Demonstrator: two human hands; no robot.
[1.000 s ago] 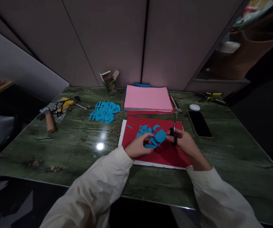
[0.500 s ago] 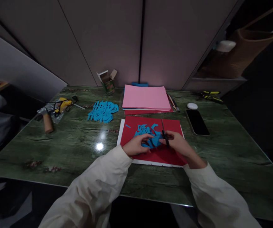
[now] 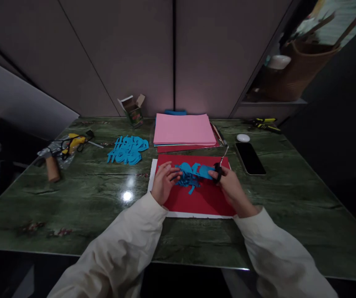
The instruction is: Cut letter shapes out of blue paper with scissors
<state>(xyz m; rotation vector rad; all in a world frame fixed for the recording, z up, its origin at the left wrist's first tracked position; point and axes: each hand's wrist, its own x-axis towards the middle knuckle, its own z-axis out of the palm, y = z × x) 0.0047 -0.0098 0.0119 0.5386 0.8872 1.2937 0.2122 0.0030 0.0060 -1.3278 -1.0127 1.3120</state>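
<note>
My right hand (image 3: 231, 187) is shut on black-handled scissors (image 3: 218, 170), their thin blades pointing up and away from me. A strip of the blue paper cutouts (image 3: 192, 174) reaches the scissors and my right fingers. My left hand (image 3: 164, 182) lies on the red paper sheet (image 3: 196, 203), fingers apart, its fingertips beside the blue paper's left end. Under the red sheet, a white sheet (image 3: 196, 214) shows along the near edge.
Beyond the hands lie a stack of pink paper (image 3: 183, 129) and a heap of blue cut letters (image 3: 127, 150). A black phone (image 3: 249, 158) and a small white object (image 3: 242, 138) are on the right. A wooden-handled tool (image 3: 53, 169) lies at left.
My left hand has moved left and lifted off the blue paper, which now lies spread on the red sheet. The scissors have tilted, and the view has shifted slightly.
</note>
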